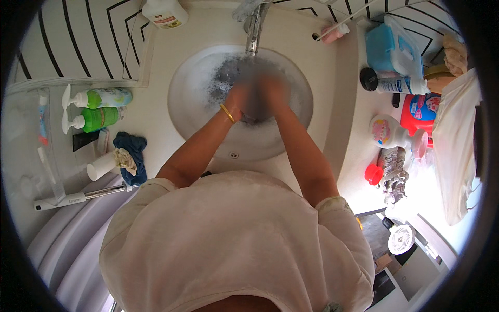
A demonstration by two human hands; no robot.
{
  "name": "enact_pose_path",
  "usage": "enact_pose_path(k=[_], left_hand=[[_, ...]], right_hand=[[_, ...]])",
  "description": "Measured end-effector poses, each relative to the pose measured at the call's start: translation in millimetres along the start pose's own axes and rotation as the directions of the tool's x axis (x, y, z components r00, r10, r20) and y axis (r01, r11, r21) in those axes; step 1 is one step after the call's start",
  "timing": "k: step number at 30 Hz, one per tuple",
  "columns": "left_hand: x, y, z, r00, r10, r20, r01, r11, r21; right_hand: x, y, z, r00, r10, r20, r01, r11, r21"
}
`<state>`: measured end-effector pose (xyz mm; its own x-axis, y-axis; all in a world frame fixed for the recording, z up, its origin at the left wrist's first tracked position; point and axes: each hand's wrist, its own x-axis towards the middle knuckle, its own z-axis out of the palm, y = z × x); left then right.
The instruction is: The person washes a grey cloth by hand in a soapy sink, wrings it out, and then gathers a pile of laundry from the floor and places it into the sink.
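Observation:
My left hand (238, 102) and my right hand (274, 93) are close together over the round white washbasin (187, 117), on a dark wet cloth (255, 115) bunched between them. A blurred patch covers the fingers, so their exact grip is hidden. A yellow bangle (227, 113) circles the left wrist. White suds (220, 87) float on the dark water around the cloth. The chrome tap (254, 37) reaches over the basin's far side, just beyond the hands. Nearer to me, an overflow hole (233, 155) shows in the basin wall.
At left lie pump bottles (103, 119), a dark blue cloth (132, 156) and a white cup (102, 167). A white jug (165, 13) stands behind. The right ledge holds a blue container (384, 48), a red detergent bottle (417, 117), a white bottle (384, 130) and a red cap (374, 174).

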<state>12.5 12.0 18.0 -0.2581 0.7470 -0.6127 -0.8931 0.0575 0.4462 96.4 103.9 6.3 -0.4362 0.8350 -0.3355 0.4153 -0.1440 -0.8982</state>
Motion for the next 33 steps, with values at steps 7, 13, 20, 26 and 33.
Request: enact_pose_path(k=[7,13,20,26,33], left_hand=[[-15,17,11,0.892,0.419,-0.17,-0.299,0.828,0.474],[-47,-28,13,0.663,0.606,0.439,-0.658,0.194,0.728],[-41,-33,-25,0.937,-0.311,-0.162,0.348,0.883,0.315],[-35,-44,-29,0.762,-0.642,-0.087,0.641,0.767,-0.039],[-28,-26,2,0.933,-0.092,0.348,0.262,0.835,-0.483]], right_hand=[[-56,-36,-12,0.932,-0.359,0.042,0.361,0.917,-0.169],[-39,-37,-38,0.838,0.182,0.514,-0.499,0.637,0.588],[-34,25,-27,0.987,-0.137,0.083,0.16,0.858,-0.488],[-8,65,-23,0.98,0.172,0.096,-0.135,0.942,-0.306],[-105,-65,-30,0.976,-0.121,0.181,0.109,0.991,0.074]])
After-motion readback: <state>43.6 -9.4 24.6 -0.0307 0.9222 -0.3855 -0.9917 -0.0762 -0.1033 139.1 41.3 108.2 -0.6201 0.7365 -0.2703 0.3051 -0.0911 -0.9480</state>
